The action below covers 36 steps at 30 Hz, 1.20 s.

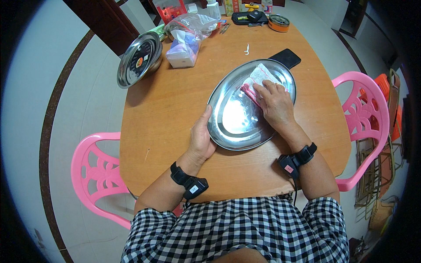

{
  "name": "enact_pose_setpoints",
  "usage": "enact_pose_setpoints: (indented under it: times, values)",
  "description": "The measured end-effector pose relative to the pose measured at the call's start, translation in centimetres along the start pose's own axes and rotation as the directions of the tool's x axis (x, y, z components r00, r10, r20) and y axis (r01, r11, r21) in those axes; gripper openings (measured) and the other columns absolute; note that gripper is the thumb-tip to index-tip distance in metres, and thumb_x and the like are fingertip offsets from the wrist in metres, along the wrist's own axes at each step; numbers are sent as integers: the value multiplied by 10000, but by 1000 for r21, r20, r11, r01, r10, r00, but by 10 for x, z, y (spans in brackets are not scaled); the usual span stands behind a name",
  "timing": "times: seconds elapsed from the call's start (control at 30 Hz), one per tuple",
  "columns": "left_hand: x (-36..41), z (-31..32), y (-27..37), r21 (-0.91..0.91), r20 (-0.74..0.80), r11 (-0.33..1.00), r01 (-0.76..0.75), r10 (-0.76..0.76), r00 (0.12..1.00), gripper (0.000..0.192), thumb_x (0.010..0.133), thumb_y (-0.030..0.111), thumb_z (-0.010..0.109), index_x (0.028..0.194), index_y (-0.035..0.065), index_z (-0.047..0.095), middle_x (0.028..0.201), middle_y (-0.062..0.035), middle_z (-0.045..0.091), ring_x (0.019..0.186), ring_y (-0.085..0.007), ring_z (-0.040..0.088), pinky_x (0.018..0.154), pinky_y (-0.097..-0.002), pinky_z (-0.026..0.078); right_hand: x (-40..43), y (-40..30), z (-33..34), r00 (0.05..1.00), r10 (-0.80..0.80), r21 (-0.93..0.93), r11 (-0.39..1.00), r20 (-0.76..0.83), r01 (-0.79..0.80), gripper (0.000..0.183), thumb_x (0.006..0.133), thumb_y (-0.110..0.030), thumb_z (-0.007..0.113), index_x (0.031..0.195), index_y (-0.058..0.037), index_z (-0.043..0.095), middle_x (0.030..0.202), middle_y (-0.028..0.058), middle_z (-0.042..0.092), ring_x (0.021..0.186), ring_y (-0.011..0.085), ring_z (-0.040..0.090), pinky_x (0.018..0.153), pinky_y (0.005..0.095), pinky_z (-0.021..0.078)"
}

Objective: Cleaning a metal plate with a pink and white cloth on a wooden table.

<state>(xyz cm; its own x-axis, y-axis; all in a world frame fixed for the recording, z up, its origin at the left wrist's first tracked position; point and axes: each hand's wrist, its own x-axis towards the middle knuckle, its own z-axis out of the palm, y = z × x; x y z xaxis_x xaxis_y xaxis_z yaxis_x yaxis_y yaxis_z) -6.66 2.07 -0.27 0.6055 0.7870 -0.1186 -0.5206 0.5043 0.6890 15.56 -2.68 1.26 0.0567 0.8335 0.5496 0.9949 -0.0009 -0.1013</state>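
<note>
A shiny oval stainless steel tray (235,115) is just in front of me over the wooden table. My left hand (201,136) grips its left rim, thumb on top and the fingers hidden beneath. With my right hand (278,103) I press a folded white cloth with pink-red edging (260,76) against the upper right of the tray's inner face. The fingertips rest on the cloth; part of it is covered by the hand. Light glares off the tray's middle. Black devices are strapped to both wrists.
A black phone (286,58) lies partly behind the tray's far rim. Towards the back left are a tissue pack (182,54) and a steel lidded pot (139,60) at the table (158,115) edge. An orange round tin (279,23) stands far back. Pink chairs (98,177) flank the table.
</note>
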Motion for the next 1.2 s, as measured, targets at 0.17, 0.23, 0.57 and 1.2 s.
enact_pose_setpoints:
  times: [0.17, 0.23, 0.57, 1.2]
  values:
    - [0, 2, 0, -13, 5, 1000, 4, -4, 1000, 503, 1027, 367, 374, 1322, -34, 448, 1260, -160, 564, 1146, -217, 564, 996, -355, 459, 0, 0, 0, 1000, -12, -4, 1000, -14, 12, 287, 891, -177, 578, 1172, -144, 625, 1171, 117, 597, 1035, 301, 568, 817, 438, 467]
    - [0, 2, 1, -9, 14, 1000, 3, -3, 1000, 502, 1028, 365, 372, 1325, -32, 446, 1263, -159, 563, 1151, -217, 561, 999, -356, 457, 0, 0, 1, 1000, -11, -6, 1000, -12, 11, 291, 887, -176, 581, 1173, -145, 623, 1168, 116, 597, 1031, 301, 569, 816, 439, 468]
    - [-1, 2, 1, 16, 16, 1000, 3, -3, 1000, 497, 1032, 355, 356, 1333, -33, 437, 1275, -161, 557, 1150, -223, 561, 1003, -362, 448, 0, 2, 2, 1000, -12, 5, 1000, -29, 12, 304, 859, -174, 595, 1161, -152, 622, 1148, 112, 599, 1011, 300, 572, 805, 440, 467]
    - [1, -1, 0, 62, 15, 998, 24, -25, 1000, 524, 1032, 385, 338, 1347, -26, 418, 1291, -178, 540, 1167, -250, 554, 999, -383, 458, 0, 2, 3, 1000, 8, 21, 1000, -18, -8, 325, 838, -170, 608, 1163, -167, 620, 1157, 109, 597, 1027, 307, 572, 804, 450, 462]
